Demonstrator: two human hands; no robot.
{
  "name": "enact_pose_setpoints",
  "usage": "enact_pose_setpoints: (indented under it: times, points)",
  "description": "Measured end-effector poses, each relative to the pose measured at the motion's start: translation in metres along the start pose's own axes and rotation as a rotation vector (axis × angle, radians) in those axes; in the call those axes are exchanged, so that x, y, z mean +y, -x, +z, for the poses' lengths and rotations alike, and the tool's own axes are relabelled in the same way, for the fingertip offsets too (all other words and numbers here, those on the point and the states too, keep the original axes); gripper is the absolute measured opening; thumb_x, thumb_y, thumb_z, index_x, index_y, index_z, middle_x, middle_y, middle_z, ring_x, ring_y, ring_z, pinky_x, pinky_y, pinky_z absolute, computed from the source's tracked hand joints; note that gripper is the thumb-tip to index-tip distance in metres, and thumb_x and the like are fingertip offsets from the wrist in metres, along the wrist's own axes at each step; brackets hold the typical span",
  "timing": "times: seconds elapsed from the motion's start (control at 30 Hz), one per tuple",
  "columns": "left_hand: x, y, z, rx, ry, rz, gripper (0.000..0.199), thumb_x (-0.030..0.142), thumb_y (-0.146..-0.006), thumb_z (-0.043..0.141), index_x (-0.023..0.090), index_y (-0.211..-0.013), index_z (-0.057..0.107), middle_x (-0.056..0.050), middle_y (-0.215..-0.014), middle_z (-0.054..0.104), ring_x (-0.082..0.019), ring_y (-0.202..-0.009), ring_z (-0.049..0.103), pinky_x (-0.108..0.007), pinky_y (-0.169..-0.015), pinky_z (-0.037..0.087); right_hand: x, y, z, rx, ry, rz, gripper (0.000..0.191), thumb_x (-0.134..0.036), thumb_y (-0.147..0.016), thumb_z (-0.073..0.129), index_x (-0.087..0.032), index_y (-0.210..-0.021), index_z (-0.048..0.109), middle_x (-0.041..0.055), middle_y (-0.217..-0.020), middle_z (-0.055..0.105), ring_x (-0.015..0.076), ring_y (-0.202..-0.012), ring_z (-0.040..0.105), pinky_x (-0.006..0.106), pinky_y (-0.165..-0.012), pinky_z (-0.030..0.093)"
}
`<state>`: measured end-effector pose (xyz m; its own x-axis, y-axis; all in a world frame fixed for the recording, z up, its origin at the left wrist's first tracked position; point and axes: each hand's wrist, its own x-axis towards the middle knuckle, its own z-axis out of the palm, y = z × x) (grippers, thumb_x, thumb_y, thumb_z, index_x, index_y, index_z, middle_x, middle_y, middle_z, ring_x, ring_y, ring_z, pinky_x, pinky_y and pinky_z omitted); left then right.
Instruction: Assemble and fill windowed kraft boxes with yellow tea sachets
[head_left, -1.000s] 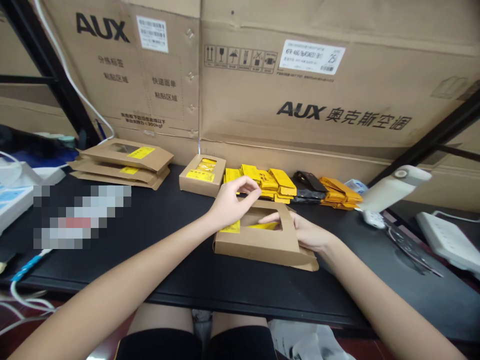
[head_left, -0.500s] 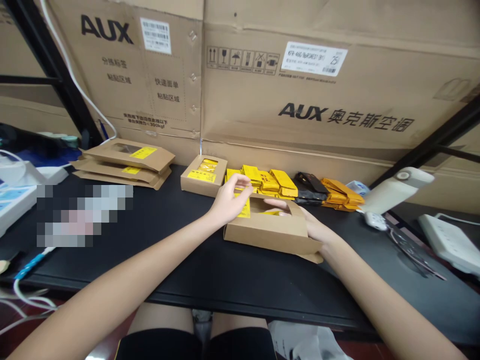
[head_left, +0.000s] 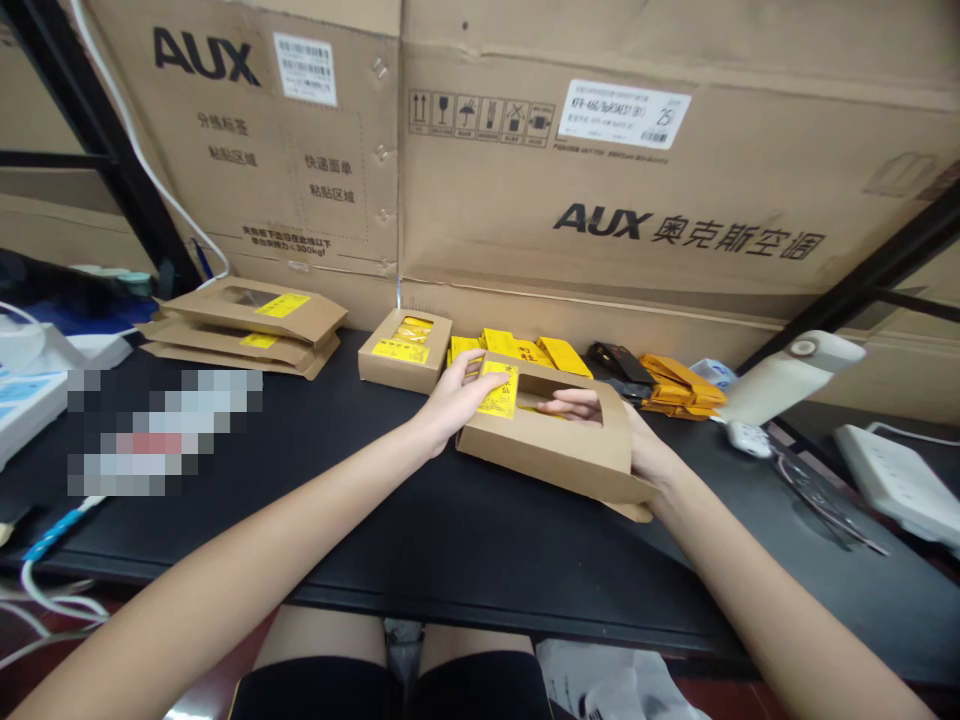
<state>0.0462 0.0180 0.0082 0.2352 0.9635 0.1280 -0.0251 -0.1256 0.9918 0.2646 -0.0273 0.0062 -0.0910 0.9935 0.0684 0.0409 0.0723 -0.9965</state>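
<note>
A brown cardboard box (head_left: 555, 460) with a window and a yellow label (head_left: 499, 390) lies tilted on the black table. My left hand (head_left: 457, 400) grips its left end, thumb on top by the label. Through the open right end reaches my right hand (head_left: 577, 404); its fingers show through the window, near a bit of yellow inside. Whether they hold anything is hidden. Behind the box stand yellow packets (head_left: 559, 358) in a row. A closed windowed box (head_left: 405, 350) holding yellow packets sits to the left.
Flattened brown boxes (head_left: 247, 325) are stacked at the back left. Black packets (head_left: 622, 370), orange packets (head_left: 682, 385), a white bottle (head_left: 795, 380) and glasses (head_left: 817, 500) lie to the right. Large cartons (head_left: 480, 230) stand along the back. A white power strip (head_left: 896, 490) is far right.
My left hand has closed onto the box's left end. The box has turned slightly, its right end nearer me, and my right fingers show more clearly through the window.
</note>
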Motion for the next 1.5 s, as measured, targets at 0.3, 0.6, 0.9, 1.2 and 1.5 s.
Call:
enact_pose_setpoints:
  times: [0.3,0.6,0.9,1.2,1.5]
  points:
    - [0.000,0.001,-0.004,-0.026,0.056,-0.052,0.042,0.033,-0.083,0.063,0.025,-0.123,0.054,-0.010,-0.123,0.066,-0.025,-0.108,0.065,-0.037,-0.087,0.053,-0.004,0.004,0.001,-0.102,-0.104,-0.043,0.039,-0.035,-0.058,0.087,-0.026,-0.095,0.075,0.0079,-0.114,0.074,0.0311,-0.115,0.063,0.046,-0.097,0.051]
    - [-0.005,-0.004,-0.006,0.044,0.042,0.022,0.041,0.031,-0.082,0.064,0.024,-0.121,0.057,-0.009,-0.118,0.068,-0.026,-0.108,0.064,-0.039,-0.089,0.053,0.001,0.002,0.001,-0.094,-0.022,-0.098,0.046,-0.026,-0.056,0.089,-0.025,-0.100,0.075,0.0084,-0.124,0.069,0.0316,-0.119,0.060,0.047,-0.101,0.049]
    - [0.003,-0.001,-0.002,0.088,0.142,-0.105,0.039,0.026,-0.079,0.066,0.023,-0.117,0.058,-0.010,-0.124,0.065,-0.026,-0.113,0.062,-0.039,-0.093,0.052,0.000,-0.002,0.005,0.065,-0.026,-0.030,0.038,-0.031,-0.054,0.089,-0.022,-0.088,0.075,0.0076,-0.102,0.077,0.0290,-0.099,0.071,0.044,-0.092,0.055]
    - [0.002,0.002,-0.001,0.048,0.162,-0.070,0.043,0.027,-0.079,0.065,0.020,-0.121,0.055,-0.012,-0.129,0.061,-0.024,-0.117,0.060,-0.037,-0.097,0.049,0.004,0.000,0.006,0.183,-0.077,0.043,0.032,-0.033,-0.056,0.088,-0.022,-0.082,0.073,0.0008,-0.078,0.075,0.0189,-0.065,0.070,0.035,-0.070,0.058]
    - [-0.003,0.001,0.001,0.024,0.139,0.004,0.037,0.025,-0.080,0.063,0.020,-0.116,0.054,-0.011,-0.131,0.059,-0.023,-0.122,0.056,-0.036,-0.102,0.045,0.011,0.001,0.007,0.280,0.249,-0.108,0.033,-0.044,-0.061,0.083,-0.016,-0.071,0.070,0.0010,-0.060,0.063,0.0135,-0.051,0.053,0.029,-0.048,0.043]
